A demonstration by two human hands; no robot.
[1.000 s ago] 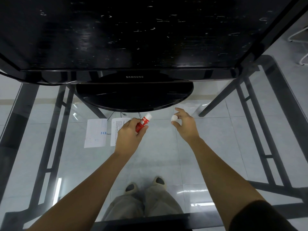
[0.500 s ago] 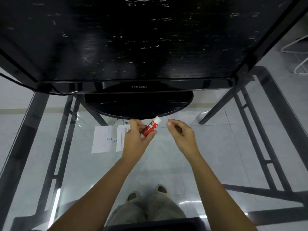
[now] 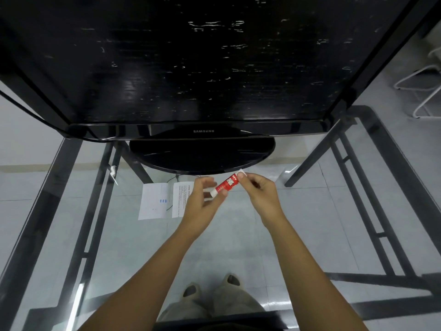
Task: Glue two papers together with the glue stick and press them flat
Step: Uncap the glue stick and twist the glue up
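Note:
A red glue stick [image 3: 228,185] with white ends hangs tilted above the glass table [image 3: 310,211]. My left hand [image 3: 202,204] grips its lower end. My right hand [image 3: 260,194] pinches the white cap [image 3: 240,174] at its upper end; the cap sits against the stick. Two white papers lie flat side by side on the glass just left of my hands: a mostly blank sheet [image 3: 152,201] and a printed sheet [image 3: 180,199], whose right edge is hidden behind my left hand.
A large black Samsung monitor [image 3: 202,68] on a round base [image 3: 202,154] stands right behind my hands. A black cable [image 3: 171,181] runs under the papers' top edge. The table's dark frame bars, my trousers and shoes show through the glass. White chair legs [image 3: 420,91] stand at far right.
One second ago my right hand held the white cap apart from the stick. It has moved left and brought the cap onto the stick's upper end. The view has tilted down slightly.

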